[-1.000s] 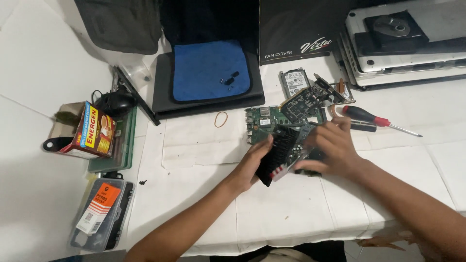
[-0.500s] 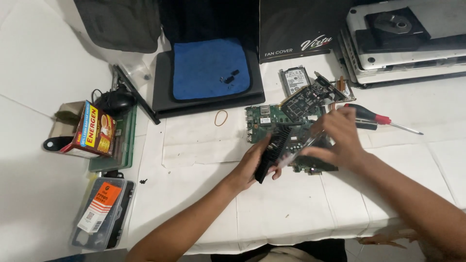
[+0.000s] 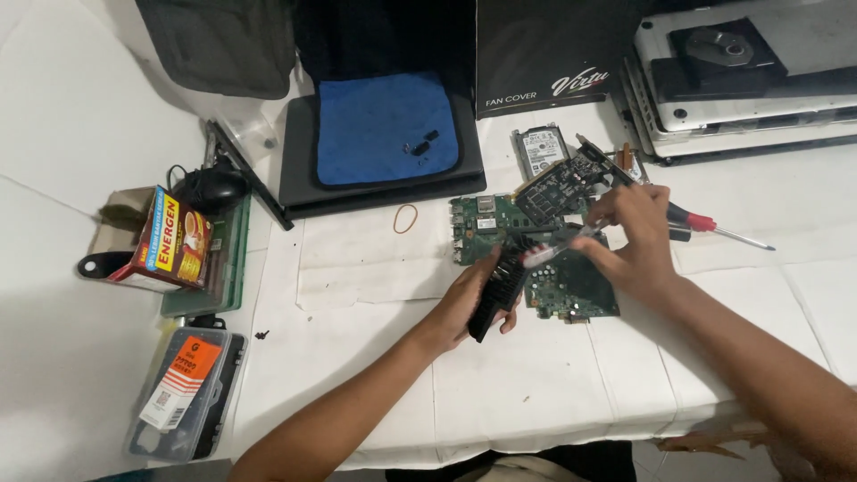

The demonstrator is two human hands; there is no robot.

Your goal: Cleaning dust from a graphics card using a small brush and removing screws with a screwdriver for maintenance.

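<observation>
My left hand (image 3: 469, 302) grips a black finned part (image 3: 496, 287), held tilted just above the left side of a green circuit board (image 3: 571, 290) on the white table. My right hand (image 3: 629, 236) is over the board's upper right and pinches a thin tool with a red and white tip (image 3: 549, 250), which points at the top of the black part. A smaller dark circuit card (image 3: 558, 183) lies tilted against the green board's far edge.
A hard drive (image 3: 540, 147) and a red-handled screwdriver (image 3: 705, 223) lie near the board. A blue cloth (image 3: 386, 129) rests on a black laptop (image 3: 299, 183). A rubber band (image 3: 405, 218), a red-yellow box (image 3: 174, 239), a plastic case (image 3: 183, 393) and stacked laptops (image 3: 741, 89) surround the work area.
My right hand has lifted off the board and moved up and right, now holding the thin tool. The black part in my left hand has tilted more upright.
</observation>
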